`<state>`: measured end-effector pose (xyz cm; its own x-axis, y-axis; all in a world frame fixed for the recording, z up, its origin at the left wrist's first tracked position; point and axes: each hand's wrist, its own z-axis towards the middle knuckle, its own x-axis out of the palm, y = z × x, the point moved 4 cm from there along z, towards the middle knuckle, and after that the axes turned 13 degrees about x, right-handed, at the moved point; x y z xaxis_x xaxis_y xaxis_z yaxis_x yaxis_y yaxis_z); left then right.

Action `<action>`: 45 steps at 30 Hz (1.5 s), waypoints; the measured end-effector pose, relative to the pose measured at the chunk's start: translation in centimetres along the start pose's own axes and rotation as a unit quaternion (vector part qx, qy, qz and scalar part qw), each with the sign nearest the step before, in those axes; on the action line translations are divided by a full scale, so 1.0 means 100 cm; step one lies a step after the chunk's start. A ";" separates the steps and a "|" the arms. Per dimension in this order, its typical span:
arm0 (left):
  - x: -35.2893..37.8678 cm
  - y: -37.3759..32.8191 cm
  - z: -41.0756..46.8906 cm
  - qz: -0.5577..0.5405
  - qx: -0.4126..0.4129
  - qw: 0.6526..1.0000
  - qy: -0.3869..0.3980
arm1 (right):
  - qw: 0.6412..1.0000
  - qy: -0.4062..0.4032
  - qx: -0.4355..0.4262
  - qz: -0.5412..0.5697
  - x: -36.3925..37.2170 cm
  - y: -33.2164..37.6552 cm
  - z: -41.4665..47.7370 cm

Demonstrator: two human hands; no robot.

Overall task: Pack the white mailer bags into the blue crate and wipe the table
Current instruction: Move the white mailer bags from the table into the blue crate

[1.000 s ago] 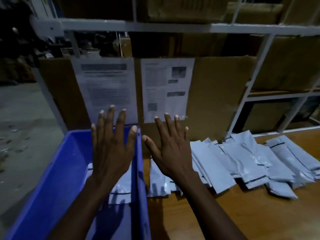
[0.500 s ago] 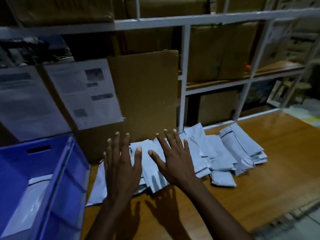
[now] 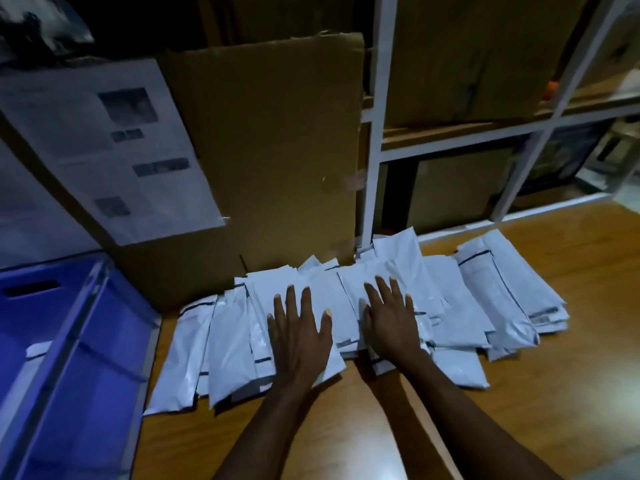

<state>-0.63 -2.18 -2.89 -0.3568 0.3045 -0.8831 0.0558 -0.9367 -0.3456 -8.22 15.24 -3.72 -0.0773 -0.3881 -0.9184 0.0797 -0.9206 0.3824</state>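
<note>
A tall cardboard sheet stands upright. Printed papers hang left of it; a white rack with brown boxes stands right of it.

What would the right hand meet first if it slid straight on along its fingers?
More of the white mailer bags: the right hand lies flat on the pile. Behind them probably the white rack post, though depth is unclear.

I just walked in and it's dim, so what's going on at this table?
A person's left hand and right hand lie spread on a pile of mailer bags on the table. The crate stands at the left with at least one bag in it. Most bags are not yet packed, and no cloth is in view.
</note>
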 end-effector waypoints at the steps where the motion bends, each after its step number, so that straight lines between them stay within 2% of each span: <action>1: 0.015 0.005 0.005 0.009 -0.006 1.000 0.014 | 1.000 0.009 0.007 -0.011 0.008 -0.006 0.007; 5: 0.048 0.017 0.015 0.054 -0.030 0.998 0.030 | 0.997 0.049 0.010 -0.053 0.034 -0.019 0.021; 9: 0.047 0.025 0.020 0.090 -0.081 0.993 -0.001 | 0.996 0.064 -0.002 -0.065 0.049 -0.028 0.028; 14: 0.054 0.034 0.006 0.107 -0.092 0.989 -0.034 | 0.996 0.053 -0.025 -0.073 0.056 -0.035 0.023; 26: 0.050 0.023 -0.003 0.080 -0.068 0.993 -0.049 | 0.996 0.059 -0.047 -0.043 0.056 -0.036 0.021; 34: 0.031 0.019 0.002 0.069 -0.044 0.992 -0.100 | 0.997 0.004 -0.070 -0.030 0.040 -0.032 0.020; 40: 0.013 0.011 0.005 0.066 -0.034 0.989 -0.124 | 0.997 -0.023 -0.074 0.001 0.010 -0.016 0.019; 45: -0.034 0.010 0.015 0.099 -0.020 0.982 -0.158 | 0.995 -0.030 -0.082 0.056 -0.032 0.015 0.019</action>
<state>-0.74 -4.43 0.24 -0.6070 0.0425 -0.7936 0.1878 -0.9626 -0.1952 -9.70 15.03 -0.07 -0.1171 -0.4936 -0.8618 0.2523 -0.8541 0.4549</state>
